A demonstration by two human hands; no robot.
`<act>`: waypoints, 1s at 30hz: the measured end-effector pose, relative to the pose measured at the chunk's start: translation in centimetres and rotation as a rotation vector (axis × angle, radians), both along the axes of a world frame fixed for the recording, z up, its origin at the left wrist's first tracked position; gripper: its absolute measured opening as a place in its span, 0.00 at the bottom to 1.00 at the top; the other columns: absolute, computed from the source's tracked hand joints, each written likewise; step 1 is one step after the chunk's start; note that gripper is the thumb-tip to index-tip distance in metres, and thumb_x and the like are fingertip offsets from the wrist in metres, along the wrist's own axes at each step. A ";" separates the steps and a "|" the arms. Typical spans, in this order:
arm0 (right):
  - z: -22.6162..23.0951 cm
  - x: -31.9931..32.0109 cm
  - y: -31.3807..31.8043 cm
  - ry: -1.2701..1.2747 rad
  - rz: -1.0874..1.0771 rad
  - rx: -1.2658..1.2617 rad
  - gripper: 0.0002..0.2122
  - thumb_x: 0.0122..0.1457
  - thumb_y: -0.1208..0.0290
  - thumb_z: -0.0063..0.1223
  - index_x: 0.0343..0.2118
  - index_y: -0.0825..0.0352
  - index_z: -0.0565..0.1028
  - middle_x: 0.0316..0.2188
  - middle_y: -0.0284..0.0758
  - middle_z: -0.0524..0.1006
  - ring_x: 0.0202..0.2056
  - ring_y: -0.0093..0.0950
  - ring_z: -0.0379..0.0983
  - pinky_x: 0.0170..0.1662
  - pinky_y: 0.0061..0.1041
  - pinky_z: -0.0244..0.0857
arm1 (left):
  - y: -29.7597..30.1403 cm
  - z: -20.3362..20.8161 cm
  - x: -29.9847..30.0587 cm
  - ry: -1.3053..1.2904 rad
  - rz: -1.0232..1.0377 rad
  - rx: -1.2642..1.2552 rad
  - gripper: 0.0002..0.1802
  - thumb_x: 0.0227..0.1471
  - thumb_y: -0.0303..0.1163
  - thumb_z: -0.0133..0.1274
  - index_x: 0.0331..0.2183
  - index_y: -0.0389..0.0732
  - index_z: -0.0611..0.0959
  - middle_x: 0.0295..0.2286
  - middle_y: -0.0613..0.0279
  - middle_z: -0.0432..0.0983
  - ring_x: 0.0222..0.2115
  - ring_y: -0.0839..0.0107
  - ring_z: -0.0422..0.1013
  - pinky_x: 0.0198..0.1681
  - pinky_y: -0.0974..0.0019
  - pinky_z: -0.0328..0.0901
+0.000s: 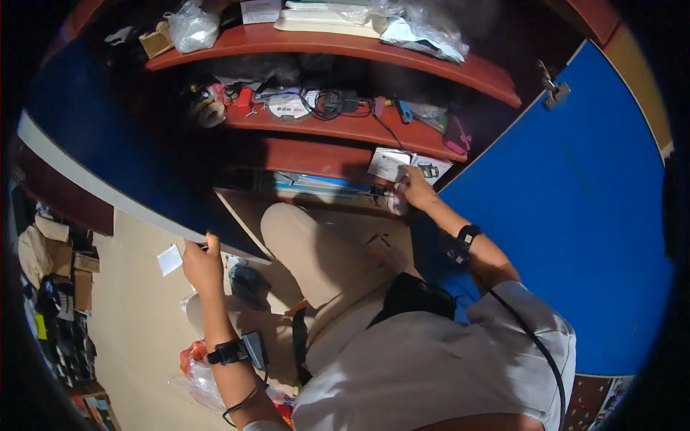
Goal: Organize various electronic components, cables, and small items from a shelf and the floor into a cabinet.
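Observation:
My left hand (202, 263) grips the lower edge of an open blue cabinet door (122, 154) on the left. My right hand (415, 188) reaches into the cabinet's low shelf and is closed on a small white packet (397, 201), just below some white cards with printed pictures (402, 164). Both wrists wear black bands. My bent knees in beige trousers (302, 248) sit between the hands.
Red-brown shelves (345, 126) hold tape rolls, cables, a disc and small tools; the top shelf (323, 43) carries plastic bags and boxes. A second blue door (575, 208) stands open at right. Cardboard boxes (65, 266) and plastic bags (201, 373) lie on the floor at left.

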State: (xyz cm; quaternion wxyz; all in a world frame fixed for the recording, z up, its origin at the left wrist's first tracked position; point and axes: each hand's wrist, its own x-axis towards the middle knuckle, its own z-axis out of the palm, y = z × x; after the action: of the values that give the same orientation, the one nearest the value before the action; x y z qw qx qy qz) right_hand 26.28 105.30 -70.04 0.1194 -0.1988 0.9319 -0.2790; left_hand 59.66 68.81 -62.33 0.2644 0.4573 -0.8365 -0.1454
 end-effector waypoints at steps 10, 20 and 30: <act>-5.4 -6.9 -0.7 -0.099 -0.192 -0.130 0.35 0.51 0.62 0.59 0.59 0.71 0.57 0.54 0.56 0.62 0.58 0.51 0.58 0.61 0.37 0.54 | -0.2 -0.5 -0.3 -0.051 0.057 0.021 0.18 0.50 0.42 0.55 0.31 0.34 0.79 0.24 0.47 0.78 0.26 0.49 0.75 0.32 0.53 0.68; -4.9 -8.4 -1.6 -0.058 -0.152 0.106 0.23 0.56 0.67 0.45 0.54 0.73 0.66 0.50 0.55 0.69 0.53 0.46 0.66 0.58 0.36 0.58 | 0.2 0.1 -0.2 0.066 0.012 0.045 0.16 0.49 0.39 0.56 0.30 0.34 0.80 0.22 0.49 0.78 0.24 0.52 0.75 0.30 0.55 0.67; -4.6 -5.4 -3.4 0.067 -0.228 -0.153 0.26 0.54 0.62 0.51 0.54 0.71 0.62 0.45 0.57 0.72 0.48 0.49 0.70 0.51 0.43 0.63 | -0.9 -0.9 1.1 -0.009 0.046 0.008 0.19 0.47 0.42 0.57 0.26 0.33 0.78 0.21 0.45 0.76 0.23 0.47 0.73 0.29 0.52 0.66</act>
State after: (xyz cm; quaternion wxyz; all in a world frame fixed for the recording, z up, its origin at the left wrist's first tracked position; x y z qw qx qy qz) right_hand 20.86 101.87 -74.64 0.0404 -0.1095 0.9279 -0.3541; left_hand 60.79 67.93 -63.25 0.2621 0.4782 -0.8263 -0.1406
